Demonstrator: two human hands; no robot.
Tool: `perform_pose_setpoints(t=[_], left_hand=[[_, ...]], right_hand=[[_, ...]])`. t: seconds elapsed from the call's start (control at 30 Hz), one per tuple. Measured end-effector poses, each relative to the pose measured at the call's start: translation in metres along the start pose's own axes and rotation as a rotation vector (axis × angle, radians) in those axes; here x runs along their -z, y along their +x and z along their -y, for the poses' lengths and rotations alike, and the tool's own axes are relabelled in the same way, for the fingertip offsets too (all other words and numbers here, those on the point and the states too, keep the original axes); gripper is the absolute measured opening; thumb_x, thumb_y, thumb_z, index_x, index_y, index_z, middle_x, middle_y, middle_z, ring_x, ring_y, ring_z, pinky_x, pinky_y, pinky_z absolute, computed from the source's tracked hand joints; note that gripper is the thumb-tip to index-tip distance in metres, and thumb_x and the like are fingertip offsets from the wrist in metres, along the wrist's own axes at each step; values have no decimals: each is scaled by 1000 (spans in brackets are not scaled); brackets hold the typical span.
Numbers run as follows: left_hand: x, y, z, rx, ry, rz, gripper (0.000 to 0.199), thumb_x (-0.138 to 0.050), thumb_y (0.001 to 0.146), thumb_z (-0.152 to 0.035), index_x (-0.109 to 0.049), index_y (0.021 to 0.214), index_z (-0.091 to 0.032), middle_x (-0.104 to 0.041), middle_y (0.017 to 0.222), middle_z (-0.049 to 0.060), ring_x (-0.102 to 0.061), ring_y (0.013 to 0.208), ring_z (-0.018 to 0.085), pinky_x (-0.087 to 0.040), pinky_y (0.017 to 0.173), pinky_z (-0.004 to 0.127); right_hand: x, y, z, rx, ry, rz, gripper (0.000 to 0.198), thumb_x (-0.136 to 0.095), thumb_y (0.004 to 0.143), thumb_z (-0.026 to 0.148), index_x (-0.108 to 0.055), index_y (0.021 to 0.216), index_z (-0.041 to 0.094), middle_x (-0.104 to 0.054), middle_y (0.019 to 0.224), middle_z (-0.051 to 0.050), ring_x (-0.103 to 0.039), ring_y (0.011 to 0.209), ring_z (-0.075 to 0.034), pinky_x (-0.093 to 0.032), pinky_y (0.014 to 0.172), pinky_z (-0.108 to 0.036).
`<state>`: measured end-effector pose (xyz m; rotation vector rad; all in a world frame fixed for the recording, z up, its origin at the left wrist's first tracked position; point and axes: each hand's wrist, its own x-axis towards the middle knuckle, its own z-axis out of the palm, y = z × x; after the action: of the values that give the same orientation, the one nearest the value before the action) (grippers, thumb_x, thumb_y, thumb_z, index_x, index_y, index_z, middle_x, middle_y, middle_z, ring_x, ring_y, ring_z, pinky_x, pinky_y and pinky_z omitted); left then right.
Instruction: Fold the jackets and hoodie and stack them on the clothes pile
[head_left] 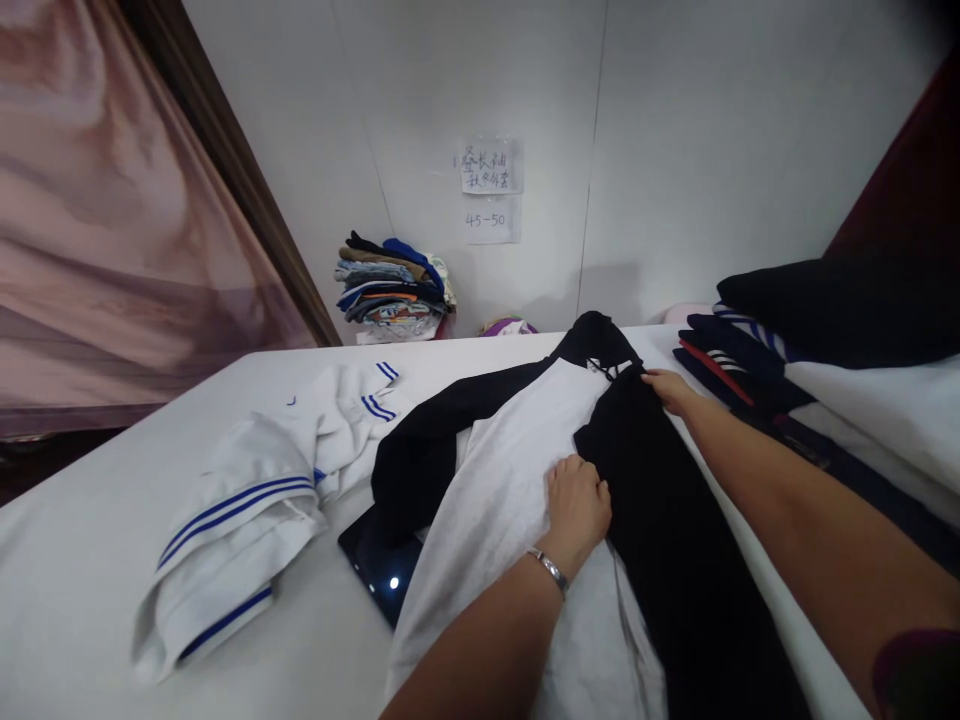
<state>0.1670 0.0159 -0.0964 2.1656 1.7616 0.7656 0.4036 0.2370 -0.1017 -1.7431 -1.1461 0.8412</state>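
Observation:
A hooded sweatshirt with a white body [510,470], black sleeves and a black hood lies spread before me, its drawstring showing at the neck. My right hand [670,390] pinches the black fabric at the right shoulder, beside the hood. Lower down, my left hand [579,505] has its fingers curled on the sweatshirt, where the white body meets the black right sleeve [675,520]. A bracelet circles the left wrist. The other black sleeve [420,450] bends out to the left, partly over a dark glossy flat panel [375,555].
A crumpled white garment with blue stripes [247,500] lies left on the white table [82,560]. Folded clothes [817,330] are piled at the right. Another clothes stack [394,285] stands beyond the far edge, below paper signs [491,190] on the wall. A pink curtain [112,220] hangs left.

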Motion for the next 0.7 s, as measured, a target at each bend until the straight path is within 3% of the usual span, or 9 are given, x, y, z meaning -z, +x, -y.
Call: perform_pose_setpoints(t=[0.1, 0.23, 0.4, 0.57, 0.7], left_hand=[[1, 0, 0, 6, 4, 6, 8, -56, 86, -23, -57, 79, -20, -59, 96, 4, -52, 95, 21, -40, 86, 36], [1, 0, -1, 6, -2, 7, 8, -56, 86, -23, -57, 79, -20, -59, 97, 5, -52, 96, 21, -40, 86, 37], [1, 0, 0, -3, -2, 6, 8, -55, 87, -22, -57, 79, -20, -59, 96, 5, -53, 97, 22, -40, 87, 37], [4, 1, -1, -10, -4, 18, 10, -55, 87, -22, -57, 78, -20, -58, 95, 5, -53, 96, 21, -40, 87, 36], [5, 1, 0, -14, -3, 20, 9, -55, 87, -22, -59, 79, -19, -59, 96, 5, -54, 96, 20, -40, 88, 36]], right_hand=[[10, -3, 1, -70, 12, 4, 37, -59, 90, 32, -55, 123, 16, -63, 109, -9, -63, 86, -16, -55, 73, -32], [18, -21, -1, -70, 46, -19, 65, -66, 80, 23, -42, 140, 16, -62, 116, -16, -64, 90, -22, -53, 67, -28], [21, -56, -6, -61, 144, -12, 76, -58, 81, 26, -26, 149, 17, -57, 127, -18, -65, 96, -25, -55, 66, -31], [34, -108, -12, -59, 206, -28, 80, -58, 80, 32, -22, 151, 21, -40, 146, -18, -59, 114, -26, -56, 76, -31], [50, -167, -19, -112, 327, 67, 83, -62, 78, 33, -23, 150, 24, -45, 144, -14, -62, 111, -24, -55, 84, -34]])
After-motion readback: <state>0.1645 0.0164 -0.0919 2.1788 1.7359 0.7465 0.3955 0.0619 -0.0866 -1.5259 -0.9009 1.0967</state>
